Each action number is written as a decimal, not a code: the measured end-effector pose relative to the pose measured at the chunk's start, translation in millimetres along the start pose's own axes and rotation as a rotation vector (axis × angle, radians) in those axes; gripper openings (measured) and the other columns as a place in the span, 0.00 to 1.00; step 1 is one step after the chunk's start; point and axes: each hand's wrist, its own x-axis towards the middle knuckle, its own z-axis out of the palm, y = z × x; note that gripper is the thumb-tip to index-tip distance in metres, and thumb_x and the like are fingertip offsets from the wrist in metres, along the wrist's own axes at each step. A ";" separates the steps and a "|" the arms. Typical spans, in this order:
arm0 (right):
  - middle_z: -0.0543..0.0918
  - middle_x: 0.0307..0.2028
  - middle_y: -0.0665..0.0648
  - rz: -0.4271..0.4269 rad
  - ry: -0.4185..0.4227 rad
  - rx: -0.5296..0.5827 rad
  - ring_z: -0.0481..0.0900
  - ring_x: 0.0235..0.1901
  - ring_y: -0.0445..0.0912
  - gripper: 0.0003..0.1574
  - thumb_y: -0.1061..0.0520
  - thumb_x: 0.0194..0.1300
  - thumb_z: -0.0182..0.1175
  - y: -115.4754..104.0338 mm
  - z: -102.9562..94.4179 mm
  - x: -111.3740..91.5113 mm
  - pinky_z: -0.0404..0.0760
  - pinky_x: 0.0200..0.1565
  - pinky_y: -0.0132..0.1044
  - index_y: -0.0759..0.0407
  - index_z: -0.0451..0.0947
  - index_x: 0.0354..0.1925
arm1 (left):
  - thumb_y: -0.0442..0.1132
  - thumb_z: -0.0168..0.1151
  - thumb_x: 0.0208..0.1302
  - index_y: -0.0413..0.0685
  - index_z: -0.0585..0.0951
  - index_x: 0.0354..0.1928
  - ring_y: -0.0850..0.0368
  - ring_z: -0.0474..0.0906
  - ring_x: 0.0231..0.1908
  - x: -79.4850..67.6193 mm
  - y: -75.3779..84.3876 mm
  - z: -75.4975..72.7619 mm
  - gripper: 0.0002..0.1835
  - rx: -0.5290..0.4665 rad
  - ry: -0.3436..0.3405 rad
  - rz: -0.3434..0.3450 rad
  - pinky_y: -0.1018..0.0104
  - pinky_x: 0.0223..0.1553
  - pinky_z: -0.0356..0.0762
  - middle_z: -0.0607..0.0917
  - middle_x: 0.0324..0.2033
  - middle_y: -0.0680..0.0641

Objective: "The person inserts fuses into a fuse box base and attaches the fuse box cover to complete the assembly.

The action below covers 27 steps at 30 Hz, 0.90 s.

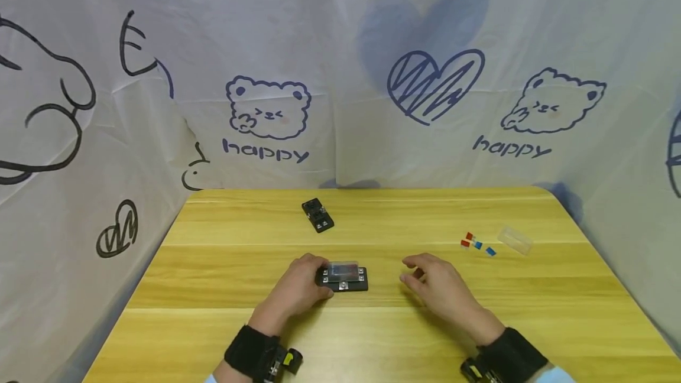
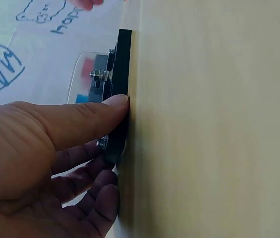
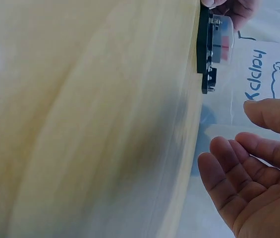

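Note:
A black fuse block (image 1: 353,287) lies flat on the wooden table, with metal screw terminals along its edges. Its clear cover (image 1: 343,271) is in place, and red and blue show through it. My left hand (image 1: 300,287) grips the block's left end, the thumb on the near side as the left wrist view shows, the other fingers partly hidden behind it. To the right of the block, my right hand (image 1: 443,292) hovers apart from it over the table. Its fingers (image 3: 224,183) are relaxed and slightly bent, with nothing between them.
A second black fuse block (image 1: 317,215), uncovered, lies farther back. At the back right are several small red and blue blade fuses (image 1: 477,245) beside a loose clear cover (image 1: 515,240). White sheets with drawings (image 1: 351,152) hang behind and beside the table (image 1: 213,229).

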 end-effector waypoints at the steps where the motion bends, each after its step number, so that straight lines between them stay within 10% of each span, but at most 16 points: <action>1: 0.83 0.44 0.55 -0.003 -0.001 0.004 0.78 0.35 0.40 0.22 0.49 0.62 0.65 0.4 0.2 0.0 0.79 0.33 0.36 0.56 0.79 0.53 | 0.42 0.75 0.49 0.44 0.79 0.53 0.50 0.72 0.44 -0.2 -2.0 -2.1 0.27 0.004 0.003 -0.007 0.51 0.50 0.73 0.78 0.47 0.45; 27: 0.83 0.44 0.55 -0.018 -0.013 0.026 0.78 0.35 0.40 0.21 0.50 0.63 0.64 5.4 1.2 1.0 0.79 0.33 0.37 0.56 0.79 0.53 | 0.39 0.76 0.47 0.48 0.78 0.56 0.45 0.72 0.50 -8.2 -40.8 -41.5 0.31 0.095 -0.006 -0.128 0.46 0.55 0.70 0.79 0.51 0.44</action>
